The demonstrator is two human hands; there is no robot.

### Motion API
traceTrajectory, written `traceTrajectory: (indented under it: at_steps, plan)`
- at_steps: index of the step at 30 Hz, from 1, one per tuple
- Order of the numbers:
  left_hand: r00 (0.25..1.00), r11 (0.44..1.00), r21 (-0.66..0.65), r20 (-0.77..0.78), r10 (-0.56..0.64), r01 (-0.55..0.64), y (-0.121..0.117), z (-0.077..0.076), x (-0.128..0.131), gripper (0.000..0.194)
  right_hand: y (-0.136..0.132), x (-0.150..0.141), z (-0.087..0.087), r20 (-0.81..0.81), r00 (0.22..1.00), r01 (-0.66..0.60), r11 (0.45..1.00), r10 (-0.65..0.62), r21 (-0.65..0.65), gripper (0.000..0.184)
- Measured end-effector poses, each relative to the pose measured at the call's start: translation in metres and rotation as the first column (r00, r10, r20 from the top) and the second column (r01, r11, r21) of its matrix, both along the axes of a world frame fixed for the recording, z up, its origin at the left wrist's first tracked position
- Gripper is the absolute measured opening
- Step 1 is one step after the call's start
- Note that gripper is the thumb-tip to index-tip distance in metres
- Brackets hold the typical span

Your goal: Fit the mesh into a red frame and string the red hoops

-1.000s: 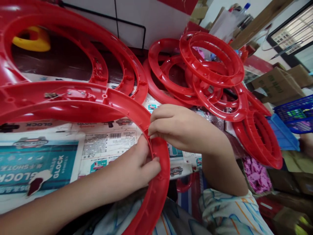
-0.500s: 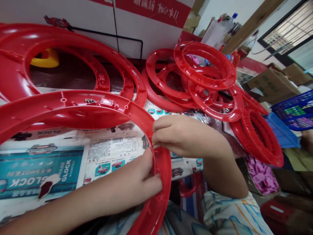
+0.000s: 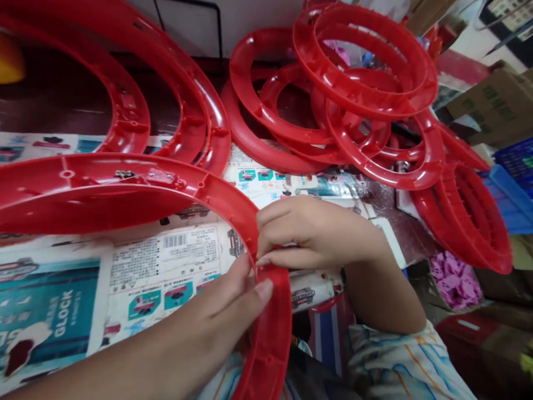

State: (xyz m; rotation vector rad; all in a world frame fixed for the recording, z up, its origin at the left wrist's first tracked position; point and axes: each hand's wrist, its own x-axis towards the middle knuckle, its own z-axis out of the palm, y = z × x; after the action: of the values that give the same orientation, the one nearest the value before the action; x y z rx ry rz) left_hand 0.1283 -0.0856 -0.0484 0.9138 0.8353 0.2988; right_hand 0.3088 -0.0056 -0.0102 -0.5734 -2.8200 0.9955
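A large red plastic ring, its hollow ribbed side facing me, stretches from the left edge to the bottom of the head view. My left hand grips its inner rim, the thumb lying over the channel and the other fingers mostly hidden. Just above that thumb, my right hand is closed, fingertips pinched together down at the ring's channel. Whatever those fingertips hold is too small or hidden to make out. Small metal contacts and a small reddish part sit in the channel farther left.
More large red rings lie at the back left, with smaller red rings piled at the back right. Printed cardboard sheets cover the dark table. A box of pink pieces and a blue basket are at the right.
The view has tilted down and come closer to the table. My left thumb has moved up and straightened along the channel, nearer my right fingertips. My right hand remains pinched at the ring.
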Motion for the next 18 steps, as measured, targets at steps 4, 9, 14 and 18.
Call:
traceTrajectory:
  at_steps: [4, 9, 14, 18]
  plan:
    - [0.991, 0.963, -0.235, -0.058, 0.119, -0.129, -0.002, -0.006, 0.005, 0.052, 0.002, 0.000, 0.000, -0.015, 1.000, -0.023, 0.999, 0.024, 0.037, 0.012]
    - [0.985, 0.931, -0.320, -0.062, 0.163, -0.175, -0.001, -0.010, 0.008, 0.041, -0.001, -0.001, 0.001, 0.020, 0.999, -0.049, 0.992, 0.047, 0.118, 0.013]
    - [0.981, 0.939, -0.284, -0.071, 0.181, -0.194, 0.000, -0.010, 0.010, 0.036, -0.008, -0.007, 0.001, 0.062, 0.998, -0.024, 0.984, 0.014, 0.175, 0.016]
    - [0.983, 0.957, -0.246, -0.130, 0.126, -0.155, 0.000, -0.011, 0.012, 0.023, -0.014, -0.013, 0.004, 0.221, 0.966, 0.086, 0.974, -0.134, 0.211, 0.015]
